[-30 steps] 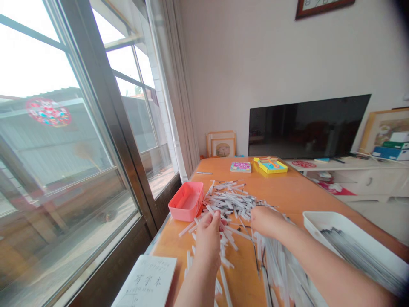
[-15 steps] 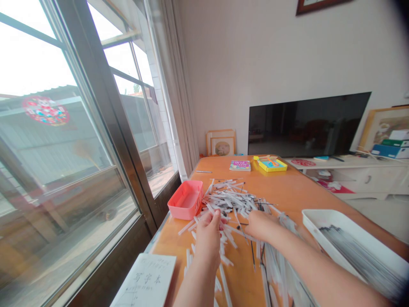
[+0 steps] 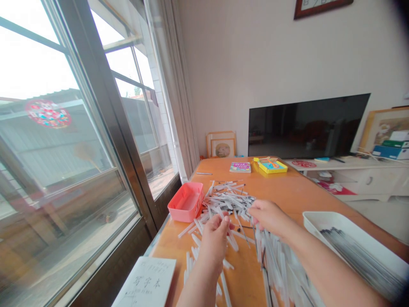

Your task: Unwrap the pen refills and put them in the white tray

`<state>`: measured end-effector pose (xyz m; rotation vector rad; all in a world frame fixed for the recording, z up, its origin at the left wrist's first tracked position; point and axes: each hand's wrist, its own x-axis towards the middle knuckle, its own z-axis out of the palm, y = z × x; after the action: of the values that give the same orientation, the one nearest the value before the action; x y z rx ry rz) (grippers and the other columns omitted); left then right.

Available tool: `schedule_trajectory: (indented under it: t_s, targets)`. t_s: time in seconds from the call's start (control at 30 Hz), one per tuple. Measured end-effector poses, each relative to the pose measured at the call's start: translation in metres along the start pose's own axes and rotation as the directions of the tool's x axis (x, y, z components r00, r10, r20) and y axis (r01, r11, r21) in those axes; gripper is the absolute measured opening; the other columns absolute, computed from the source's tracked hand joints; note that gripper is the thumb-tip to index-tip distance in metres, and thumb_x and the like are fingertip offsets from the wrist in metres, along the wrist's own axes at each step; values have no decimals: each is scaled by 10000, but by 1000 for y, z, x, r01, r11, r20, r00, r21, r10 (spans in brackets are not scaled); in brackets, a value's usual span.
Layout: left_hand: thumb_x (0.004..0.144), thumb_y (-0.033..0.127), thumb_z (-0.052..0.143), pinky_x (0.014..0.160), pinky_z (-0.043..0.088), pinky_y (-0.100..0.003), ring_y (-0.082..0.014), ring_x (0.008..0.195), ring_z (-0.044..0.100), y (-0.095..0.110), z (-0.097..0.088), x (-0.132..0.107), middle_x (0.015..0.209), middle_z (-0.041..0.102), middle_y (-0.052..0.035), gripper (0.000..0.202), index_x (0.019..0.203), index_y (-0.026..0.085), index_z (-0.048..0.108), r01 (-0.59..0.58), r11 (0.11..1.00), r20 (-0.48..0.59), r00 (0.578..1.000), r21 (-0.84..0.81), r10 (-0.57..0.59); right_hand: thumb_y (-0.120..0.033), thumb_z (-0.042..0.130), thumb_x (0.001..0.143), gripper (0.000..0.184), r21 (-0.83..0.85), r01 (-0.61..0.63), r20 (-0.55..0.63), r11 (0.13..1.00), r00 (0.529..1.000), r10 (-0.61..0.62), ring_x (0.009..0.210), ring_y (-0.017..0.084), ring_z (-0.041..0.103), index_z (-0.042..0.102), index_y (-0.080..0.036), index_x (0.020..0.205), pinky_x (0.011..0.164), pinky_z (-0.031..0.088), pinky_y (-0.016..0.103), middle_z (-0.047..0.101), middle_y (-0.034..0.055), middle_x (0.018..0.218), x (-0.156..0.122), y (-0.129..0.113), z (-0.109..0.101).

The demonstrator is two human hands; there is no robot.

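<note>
Desk by Window Strewn With Plastic Tubes

A left hand, thumb and fingers closed, pinches a white tube near the pink box. The right hand, fingers drawn narrowly together, reaches the scatter's right edge; whether it grips anything cannot be told. A white tray of thin dark rods sits to the right.

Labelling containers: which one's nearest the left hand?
The pink box, just beyond the left hand; the white tray lies by the right forearm, the yellow box much farther away.
</note>
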<state>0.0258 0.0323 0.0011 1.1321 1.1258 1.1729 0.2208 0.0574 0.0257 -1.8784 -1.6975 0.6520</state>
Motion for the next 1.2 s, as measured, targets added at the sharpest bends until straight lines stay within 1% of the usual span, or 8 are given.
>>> schedule_trajectory:
  t_s: [0.07, 0.13, 0.23, 0.37, 0.5, 0.7, 0.87, 1.2]
  targets:
    - [788, 539, 677, 657, 357, -263, -144, 684, 513, 0, 4, -3, 826, 675, -50, 490, 1107, 168, 706, -14, 1000, 74, 997, 25, 12, -432, 431, 927, 303, 226, 37, -82, 973, 996, -19, 634, 131, 687, 598, -202, 822, 525, 449, 206, 750, 31, 827, -9, -5, -15]
    - [800, 510, 682, 696, 361, -268, -150, 715, 510, -1, 7, -5, 816, 655, -41, 461, 1096, 158, 707, -42, 998, 148, 988, 42, 35, -498, 489, 917, 318, 454, 91, -187, 886, 982, -4, 694, 154, 712, 605, -204, 880, 521, 463, 211, 756, 47, 893, -20, -10, -27]
    - [815, 484, 680, 713, 347, -265, -148, 728, 475, -4, 12, -7, 759, 582, -11, 395, 1007, 139, 707, -122, 990, 255, 962, 69, 100, -558, 555, 896, 361, 591, 196, -329, 782, 944, 12, 763, 180, 730, 623, -207, 942, 558, 506, 228, 759, 65, 938, -36, -16, -38]
    - [867, 452, 628, 621, 260, -252, -119, 665, 339, -6, 15, -9, 694, 437, 27, 317, 868, 136, 660, -225, 963, 376, 914, 149, 156, -567, 561, 911, 368, 565, 328, -458, 757, 888, -43, 823, 184, 732, 639, -213, 971, 628, 542, 237, 756, 73, 990, -49, -22, -43]
    - [878, 421, 616, 605, 236, -252, -120, 666, 299, -5, 17, -11, 704, 380, 31, 275, 804, 156, 602, -249, 948, 395, 905, 197, 156, -572, 550, 921, 376, 517, 376, -529, 769, 846, -59, 821, 190, 732, 641, -218, 1010, 639, 559, 250, 755, 76, 988, -54, -23, -46]
    - [885, 433, 590, 612, 256, -248, -134, 674, 313, -5, 17, -13, 709, 405, 17, 283, 782, 170, 599, -275, 937, 385, 906, 216, 177, -569, 551, 922, 384, 494, 366, -504, 789, 860, -83, 810, 190, 731, 647, -202, 981, 623, 557, 241, 757, 88, 971, -53, -23, -49]
    - [895, 453, 558, 605, 265, -252, -140, 651, 299, -7, 17, -13, 688, 412, 15, 307, 807, 172, 649, -307, 897, 354, 916, 317, 189, -554, 548, 928, 365, 472, 348, -479, 810, 872, -96, 786, 177, 727, 646, -206, 975, 606, 550, 227, 759, 76, 949, -52, -23, -48]
    - [898, 431, 555, 613, 268, -262, -144, 655, 313, -7, 15, -13, 688, 436, 6, 300, 771, 173, 639, -332, 883, 363, 909, 330, 206, -541, 558, 927, 352, 475, 349, -503, 808, 861, -76, 777, 178, 728, 649, -204, 971, 621, 558, 236, 759, 72, 937, -55, -20, -52]
